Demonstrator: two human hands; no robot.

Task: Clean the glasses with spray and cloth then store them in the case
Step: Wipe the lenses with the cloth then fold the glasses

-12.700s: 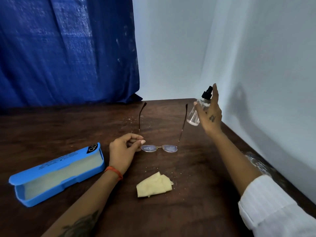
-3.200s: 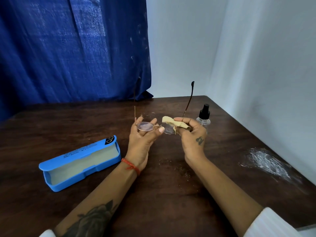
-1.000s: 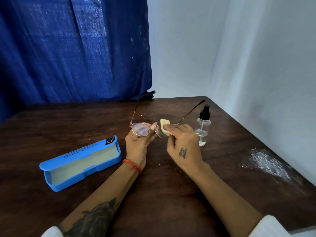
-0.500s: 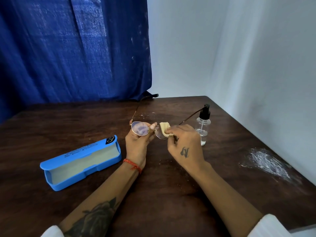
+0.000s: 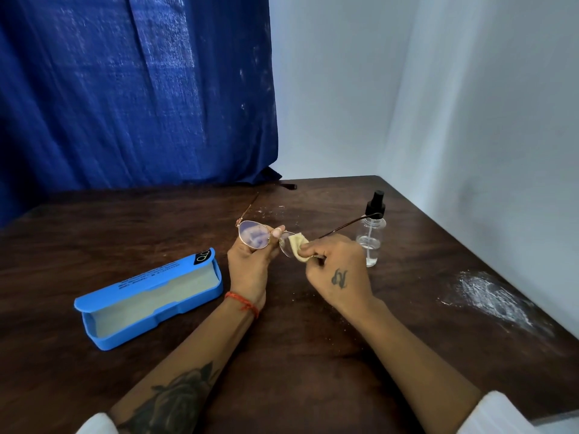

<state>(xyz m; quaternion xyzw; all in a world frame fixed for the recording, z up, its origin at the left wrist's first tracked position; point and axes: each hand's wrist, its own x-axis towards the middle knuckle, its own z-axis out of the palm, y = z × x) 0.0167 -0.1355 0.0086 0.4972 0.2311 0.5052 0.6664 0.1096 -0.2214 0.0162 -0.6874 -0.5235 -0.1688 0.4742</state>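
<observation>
Glasses (image 5: 253,235) held above the counter (image 5: 313,355), left hand (image 5: 250,261) gripping the frame, right hand (image 5: 336,270) fingers (image 5: 310,245) pinching yellow cloth (image 5: 297,245) on one lens.

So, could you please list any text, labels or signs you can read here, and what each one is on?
Glasses case: lines of dark print along the open lid, too small and blurred to read.
Glasses case lid end: a black patch with a white spectacles symbol, no words.
Right hand: a small tattoo mark on its back, not legible as text.
Spray bottle: no label visible.
</observation>
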